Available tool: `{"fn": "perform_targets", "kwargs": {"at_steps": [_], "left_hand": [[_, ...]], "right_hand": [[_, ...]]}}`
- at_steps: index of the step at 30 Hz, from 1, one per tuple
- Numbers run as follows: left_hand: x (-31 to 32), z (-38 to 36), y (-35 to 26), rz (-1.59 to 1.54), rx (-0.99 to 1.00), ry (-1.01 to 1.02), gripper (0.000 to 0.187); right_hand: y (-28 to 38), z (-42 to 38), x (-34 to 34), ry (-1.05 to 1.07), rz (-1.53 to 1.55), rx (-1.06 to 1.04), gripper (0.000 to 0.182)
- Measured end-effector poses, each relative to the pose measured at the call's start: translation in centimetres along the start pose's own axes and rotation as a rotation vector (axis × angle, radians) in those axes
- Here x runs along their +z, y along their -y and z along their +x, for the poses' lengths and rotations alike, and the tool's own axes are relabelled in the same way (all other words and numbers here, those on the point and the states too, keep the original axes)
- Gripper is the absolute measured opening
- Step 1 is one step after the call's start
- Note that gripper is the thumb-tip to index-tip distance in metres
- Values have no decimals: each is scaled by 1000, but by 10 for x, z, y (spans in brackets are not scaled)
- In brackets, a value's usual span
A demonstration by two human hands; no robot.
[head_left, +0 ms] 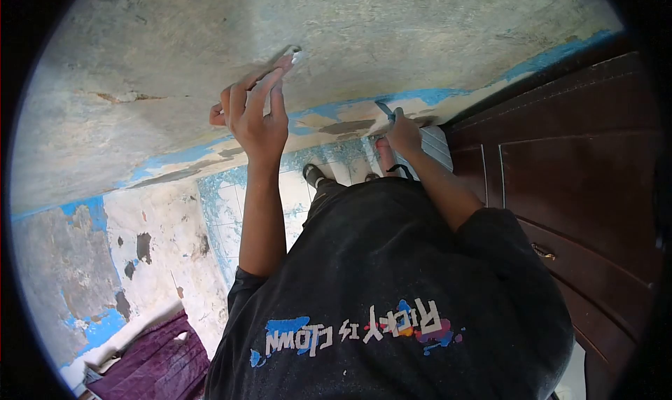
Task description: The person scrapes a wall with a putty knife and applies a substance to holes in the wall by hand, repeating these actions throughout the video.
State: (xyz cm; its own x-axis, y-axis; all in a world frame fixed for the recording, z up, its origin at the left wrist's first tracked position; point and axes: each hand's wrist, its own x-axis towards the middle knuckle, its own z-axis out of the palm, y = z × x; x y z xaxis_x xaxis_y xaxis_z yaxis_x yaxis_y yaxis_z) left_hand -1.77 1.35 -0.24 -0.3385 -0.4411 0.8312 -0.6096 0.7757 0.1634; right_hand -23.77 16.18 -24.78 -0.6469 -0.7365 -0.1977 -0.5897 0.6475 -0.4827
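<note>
My left hand point(260, 116) reaches up to a bare grey plaster wall point(175, 43), its index finger stretched out and the other fingers loosely bent and apart. White paste-like material point(297, 55) shows at the index fingertip, right beside a small dark spot on the wall. Lower and to the right, my right hand point(404, 135) is closed around a putty knife point(384, 110). Its blade points up and left, close to the strip of blue paint point(420, 95) along the wall. The handle is mostly hidden in my fist.
Dark brown wooden furniture point(581, 169) with a drawer handle stands close on my right. Purple cloth point(157, 361) lies at lower left, near a wall with peeling paint point(91, 274). Pale tiles point(290, 190) with blue smears cover the floor. A red object point(384, 155) stands below my right hand.
</note>
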Motion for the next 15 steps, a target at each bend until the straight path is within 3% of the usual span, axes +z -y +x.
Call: {"fn": "perform_targets", "kwargs": {"at_steps": [15], "left_hand": [[3,3,3,15,54,51,31]], "right_hand": [[4,15,-16,115,-46,1,30]]}}
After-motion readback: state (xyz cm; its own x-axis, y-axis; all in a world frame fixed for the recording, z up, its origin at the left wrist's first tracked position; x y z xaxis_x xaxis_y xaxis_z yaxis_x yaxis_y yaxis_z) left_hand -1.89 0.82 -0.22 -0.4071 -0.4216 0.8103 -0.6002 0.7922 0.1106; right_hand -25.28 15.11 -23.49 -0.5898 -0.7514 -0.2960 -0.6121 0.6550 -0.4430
